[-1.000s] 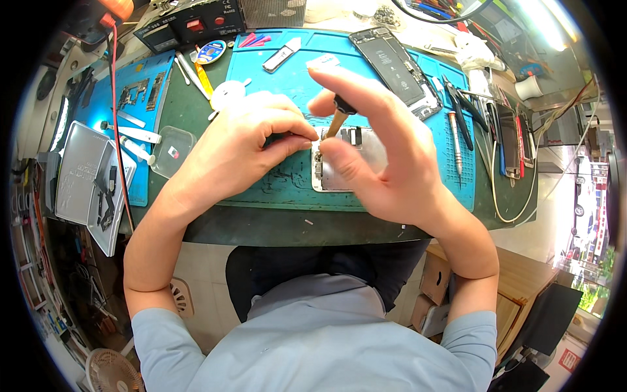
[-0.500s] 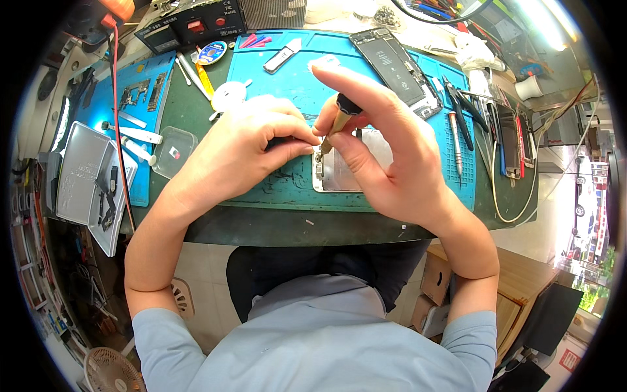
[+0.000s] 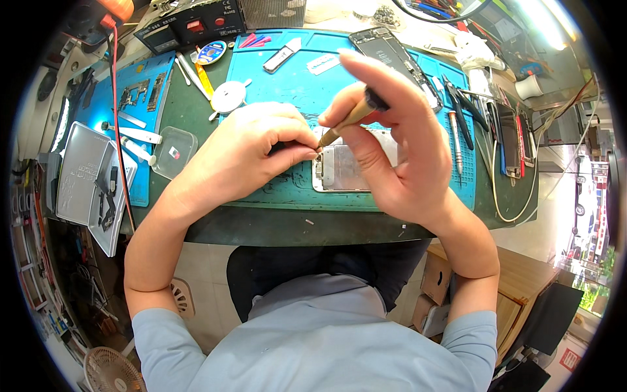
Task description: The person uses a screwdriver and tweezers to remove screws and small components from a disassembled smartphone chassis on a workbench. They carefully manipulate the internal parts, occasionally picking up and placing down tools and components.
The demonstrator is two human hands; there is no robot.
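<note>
My right hand [image 3: 401,150] grips a gold screwdriver [image 3: 349,121] with a dark cap, tilted with its lower end at the left side of a phone screen assembly [image 3: 349,173], a silver back plate in a white frame. The forefinger is raised above the cap. My left hand [image 3: 238,150] has thumb and fingers pinched at that same left edge, touching or very close to it; what they hold, if anything, is hidden. The assembly lies on a blue work mat [image 3: 274,85]. Behind my right hand lies an opened phone [image 3: 382,55] with a dark interior.
At left are a second mat [image 3: 140,72], a silver tin [image 3: 85,176], a clear container [image 3: 170,153] and a white spool [image 3: 228,97]. Pliers [image 3: 467,111], a pen-shaped tool [image 3: 455,147] and cables lie at right. A black power unit [image 3: 186,26] stands behind.
My right hand has shifted slightly right and the screwdriver now leans further over to the right, with its cap further from my left hand. My left hand has stayed nearly still.
</note>
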